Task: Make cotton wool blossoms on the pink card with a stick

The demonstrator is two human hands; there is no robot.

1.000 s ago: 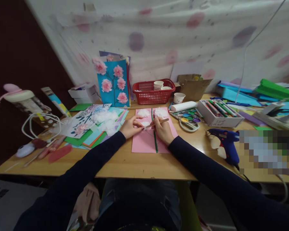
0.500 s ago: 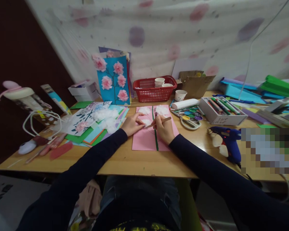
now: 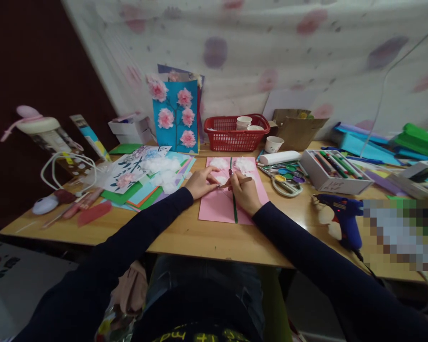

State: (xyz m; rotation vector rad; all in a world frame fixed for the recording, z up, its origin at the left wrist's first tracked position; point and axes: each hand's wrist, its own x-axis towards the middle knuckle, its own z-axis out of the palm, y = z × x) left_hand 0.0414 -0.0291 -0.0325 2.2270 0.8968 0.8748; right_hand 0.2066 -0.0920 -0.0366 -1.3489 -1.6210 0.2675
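A pink sheet (image 3: 217, 209) with a dark green stripe down its middle lies on the table. White cotton tufts (image 3: 244, 165) sit on its upper part, to both sides of the stripe. My right hand (image 3: 245, 191) is closed round a thin brown stick (image 3: 247, 180), whose left end points at the cotton left of the stripe. Beside that end, my left hand (image 3: 202, 183) rests on the sheet's left edge with its fingers apart, holding nothing that I can see. Loose cotton (image 3: 164, 173) lies on coloured papers to the left.
Behind the sheet stand a blue flower card (image 3: 174, 116) and a red basket (image 3: 235, 139). Scissors (image 3: 287, 188), a box of markers (image 3: 336, 171) and a blue glue gun (image 3: 345, 216) are on the right. A bottle (image 3: 48, 130) stands at the left.
The camera view has shifted, so the table's things appear slightly further right. My right hand's stick has tilted to lie flatter. Both hands remain at the pink sheet.
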